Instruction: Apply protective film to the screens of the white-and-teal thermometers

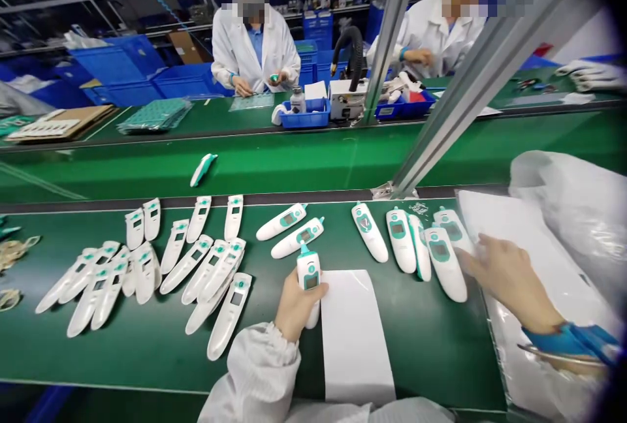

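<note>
Green belt (147, 361), ear thermometers (228, 316), L hand (295, 305) holding one, R hand (509, 279) on sheet (548, 292)

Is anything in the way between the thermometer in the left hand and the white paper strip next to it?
Nothing visible: the thermometer in the left hand sits right at the edge of the white paper strip.

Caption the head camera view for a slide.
Left hand holds a digital thermometer over green conveyor; right hand touches white sheet.
</note>
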{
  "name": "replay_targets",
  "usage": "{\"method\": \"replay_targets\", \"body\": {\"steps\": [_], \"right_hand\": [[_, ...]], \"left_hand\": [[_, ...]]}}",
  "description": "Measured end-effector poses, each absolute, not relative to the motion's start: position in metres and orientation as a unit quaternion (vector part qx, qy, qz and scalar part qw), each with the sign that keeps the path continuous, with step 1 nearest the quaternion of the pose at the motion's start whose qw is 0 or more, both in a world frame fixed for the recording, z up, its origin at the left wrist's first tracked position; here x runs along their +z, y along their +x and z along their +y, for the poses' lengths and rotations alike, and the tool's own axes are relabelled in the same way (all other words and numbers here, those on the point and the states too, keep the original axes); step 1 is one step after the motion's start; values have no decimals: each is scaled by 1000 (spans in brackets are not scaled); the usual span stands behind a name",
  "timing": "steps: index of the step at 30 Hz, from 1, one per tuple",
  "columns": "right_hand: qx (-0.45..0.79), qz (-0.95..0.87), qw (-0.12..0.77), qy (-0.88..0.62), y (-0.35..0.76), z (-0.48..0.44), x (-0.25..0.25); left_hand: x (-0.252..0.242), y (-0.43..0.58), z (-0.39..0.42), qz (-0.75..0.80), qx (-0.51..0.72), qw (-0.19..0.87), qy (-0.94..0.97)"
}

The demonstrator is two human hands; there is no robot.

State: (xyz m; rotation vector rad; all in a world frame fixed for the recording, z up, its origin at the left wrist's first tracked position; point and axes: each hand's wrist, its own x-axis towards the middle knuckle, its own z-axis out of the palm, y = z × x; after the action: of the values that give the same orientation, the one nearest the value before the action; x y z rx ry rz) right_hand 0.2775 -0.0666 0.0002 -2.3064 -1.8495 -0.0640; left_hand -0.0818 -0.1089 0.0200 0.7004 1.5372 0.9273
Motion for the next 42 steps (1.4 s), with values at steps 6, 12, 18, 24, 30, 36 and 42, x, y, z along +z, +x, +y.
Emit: {"method": "replay_targets", "body": {"steps": [6, 12, 18, 24, 30, 36, 42], "right_hand": [[198, -619, 325, -687, 188, -94, 43], [425, -626, 314, -573, 91, -119, 24], [529, -517, 334, -585, 80, -117, 22], [512, -522, 347, -587, 76, -115, 33], [484, -540, 349, -594, 75, -115, 34], [480, -539, 359, -591, 77, -117, 37], [489, -531, 376, -580, 80, -118, 38]], "left_hand": [[27, -78, -110, 631, 411, 588, 297], [31, -77, -114, 597, 425, 608, 305], [34, -79, -115, 548, 430, 641, 322], [48, -76, -104, 549, 397, 623, 390], [53, -70, -97, 550, 374, 594, 453], [51, -73, -98, 568, 379, 575, 451], [51, -73, -98, 578, 378, 575, 438]]}}
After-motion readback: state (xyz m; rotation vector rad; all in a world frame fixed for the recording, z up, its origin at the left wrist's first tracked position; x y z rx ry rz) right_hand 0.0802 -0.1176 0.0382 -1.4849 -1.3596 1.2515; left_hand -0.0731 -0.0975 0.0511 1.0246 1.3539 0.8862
